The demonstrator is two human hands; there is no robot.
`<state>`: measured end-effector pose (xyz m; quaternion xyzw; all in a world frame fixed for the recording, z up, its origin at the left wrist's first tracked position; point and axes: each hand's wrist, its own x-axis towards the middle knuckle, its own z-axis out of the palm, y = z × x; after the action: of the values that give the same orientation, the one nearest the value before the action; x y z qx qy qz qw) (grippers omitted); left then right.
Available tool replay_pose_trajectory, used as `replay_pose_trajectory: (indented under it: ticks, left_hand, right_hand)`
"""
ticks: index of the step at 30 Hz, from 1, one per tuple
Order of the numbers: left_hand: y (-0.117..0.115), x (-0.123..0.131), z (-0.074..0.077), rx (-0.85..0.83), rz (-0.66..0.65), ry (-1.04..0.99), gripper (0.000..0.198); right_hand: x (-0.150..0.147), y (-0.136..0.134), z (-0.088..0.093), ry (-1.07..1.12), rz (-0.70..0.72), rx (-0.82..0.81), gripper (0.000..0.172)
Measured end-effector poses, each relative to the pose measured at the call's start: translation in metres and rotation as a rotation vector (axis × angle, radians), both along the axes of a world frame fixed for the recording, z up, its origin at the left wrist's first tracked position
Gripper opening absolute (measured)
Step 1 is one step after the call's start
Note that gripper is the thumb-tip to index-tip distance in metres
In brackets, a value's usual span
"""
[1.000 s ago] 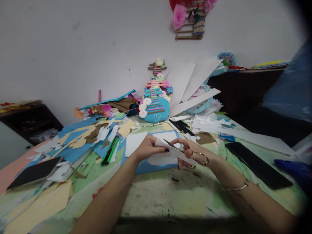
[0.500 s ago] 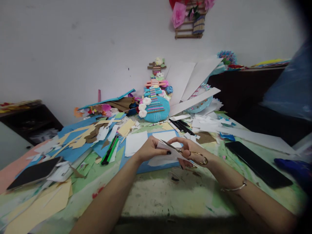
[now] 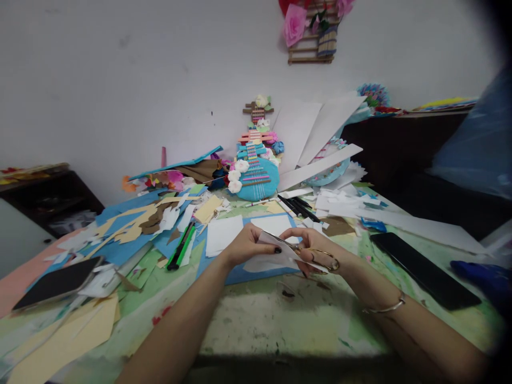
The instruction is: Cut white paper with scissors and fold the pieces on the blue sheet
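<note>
My left hand (image 3: 247, 246) pinches a piece of white paper (image 3: 272, 261), its dark-nailed thumb lying on top. From the other side, my right hand (image 3: 316, 248) grips a pair of scissors (image 3: 328, 260) by gold-coloured handles. The blades lie along the upper part of the paper and point toward my left hand. Beneath both hands is a blue sheet (image 3: 236, 274) on the paint-stained table. White paper squares (image 3: 223, 234) rest on that sheet, left of the paper I hold.
Green and black markers (image 3: 182, 246) lie to the left, near paper scraps (image 3: 132, 226) and a phone (image 3: 60, 282). Black pens (image 3: 298, 207) lie beyond my hands. On the right is a long black object (image 3: 424, 269). A blue paper instrument model (image 3: 258, 178) leans against the wall.
The scissor blades have drawn closer together along the paper, and my right fingers have closed in slightly. My left hand keeps its pinch in nearly the same place.
</note>
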<state>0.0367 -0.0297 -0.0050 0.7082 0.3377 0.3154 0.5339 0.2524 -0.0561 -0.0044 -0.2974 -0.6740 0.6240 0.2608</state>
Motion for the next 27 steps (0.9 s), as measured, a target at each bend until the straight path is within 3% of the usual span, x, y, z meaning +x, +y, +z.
replay_pose_trajectory:
  ticks: [6, 11, 21, 24, 27]
  left_hand:
    - [-0.001, 0.000, 0.001, 0.021, -0.009, 0.027, 0.028]
    - [-0.002, 0.003, 0.000, 0.028, -0.043, 0.053, 0.029]
    - [0.003, 0.004, -0.005, -0.057, 0.072, -0.017, 0.027]
    - [0.007, 0.002, -0.005, -0.086, 0.103, -0.077, 0.030]
    - [0.012, -0.004, -0.002, -0.110, 0.173, -0.181, 0.037]
  right_hand:
    - [0.001, 0.001, 0.002, -0.048, -0.003, -0.027, 0.069]
    - [0.001, 0.000, 0.006, -0.037, -0.123, -0.019, 0.067]
    - [0.004, 0.000, 0.010, 0.012, -0.220, 0.002, 0.068]
    - [0.010, 0.002, 0.016, 0.100, -0.404, 0.022, 0.067]
    - [0.022, 0.007, 0.024, 0.208, -0.733, 0.125, 0.060]
